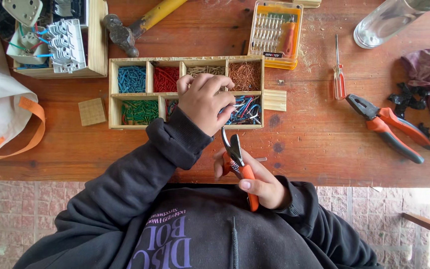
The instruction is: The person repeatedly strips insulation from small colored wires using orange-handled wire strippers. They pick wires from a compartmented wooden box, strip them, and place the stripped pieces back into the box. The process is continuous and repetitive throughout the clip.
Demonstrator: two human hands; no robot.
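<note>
A person in a dark hooded sweatshirt works at a reddish wooden surface (319, 144), seen from a head-worn camera. The left hand (204, 102) reaches into a wooden compartment tray (185, 59), its fingers curled down over the lower middle section where short lengths of coloured wire (245, 109) lie; whether the fingers have closed on a piece cannot be told, since the hand hides its own fingertips. The right hand (260, 184) is wrapped around the orange handles of a pair of cutters (237, 164), held close to the body with the dark jaws pointing up toward the tray, apparently kept ready near the edge of the surface. The tray sorts its contents by colour: blue pieces (131, 78) and red pieces (166, 78) in the upper row, green pieces (139, 111) below, and copper strands (245, 75) at upper right. Around it lie a hammer (125, 31), a yellow case of screwdriver bits (274, 34), a small red-handled screwdriver (339, 74) and orange-handled pliers (389, 127), all well apart from the hands.
</note>
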